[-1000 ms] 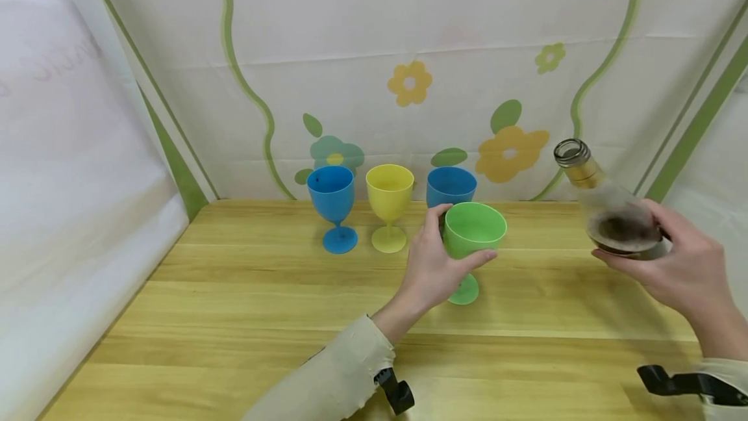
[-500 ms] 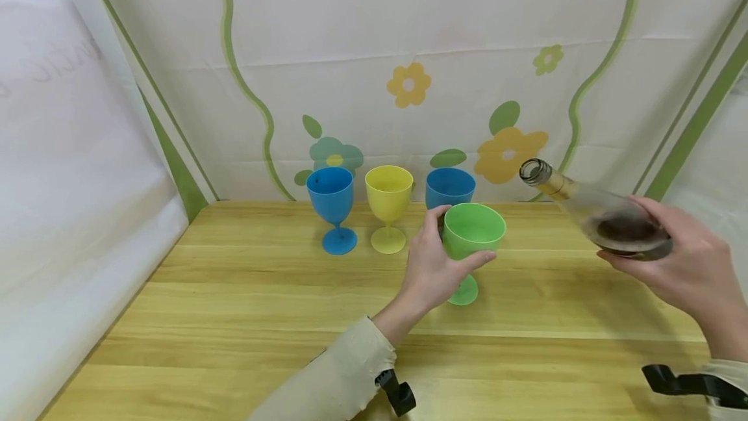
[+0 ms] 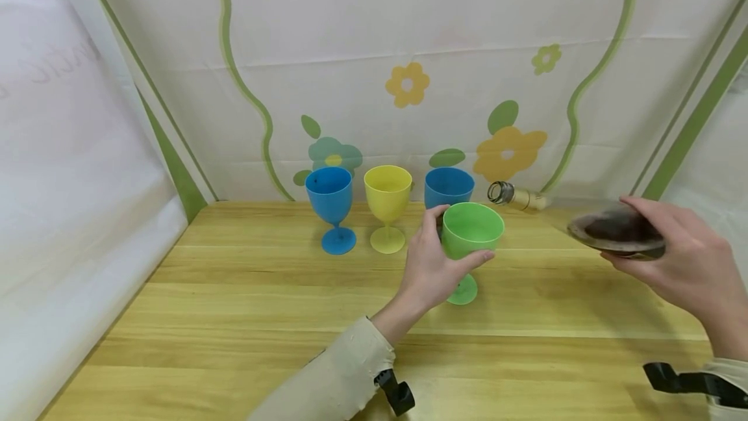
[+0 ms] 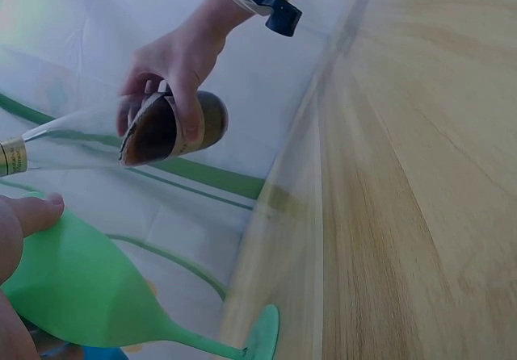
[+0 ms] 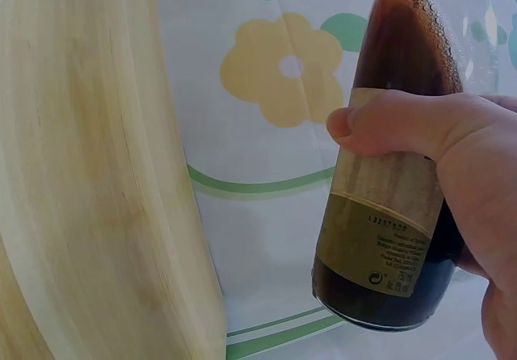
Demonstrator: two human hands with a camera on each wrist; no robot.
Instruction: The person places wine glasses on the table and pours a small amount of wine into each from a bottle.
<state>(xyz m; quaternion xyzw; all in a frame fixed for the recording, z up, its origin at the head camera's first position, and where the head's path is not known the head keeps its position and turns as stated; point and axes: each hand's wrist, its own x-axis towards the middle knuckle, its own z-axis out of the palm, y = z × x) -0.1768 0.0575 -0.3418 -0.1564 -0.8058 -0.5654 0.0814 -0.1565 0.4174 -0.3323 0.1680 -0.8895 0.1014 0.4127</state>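
My left hand [image 3: 431, 265] grips the bowl of a green goblet [image 3: 470, 234] that stands on the wooden table [image 3: 263, 304]; the same green goblet [image 4: 81, 287] fills the lower left of the left wrist view. My right hand [image 3: 680, 265] holds a clear glass bottle [image 3: 584, 219] with dark liquid in its base, tipped almost level. Its open mouth [image 3: 498, 192] points left, just above and right of the green goblet's rim. In the right wrist view the bottle [image 5: 396, 182] shows a tan label under my fingers [image 5: 404, 122].
A blue goblet [image 3: 330, 206], a yellow goblet [image 3: 387, 205] and a second blue goblet [image 3: 448, 187] stand in a row at the back by the flowered cloth wall [image 3: 409, 83]. White cloth hangs on the left side [image 3: 76, 180].
The bottle has tilted from nearly upright to almost level, and its mouth has swung down and left toward the green goblet. The left hand and goblet have stayed put.
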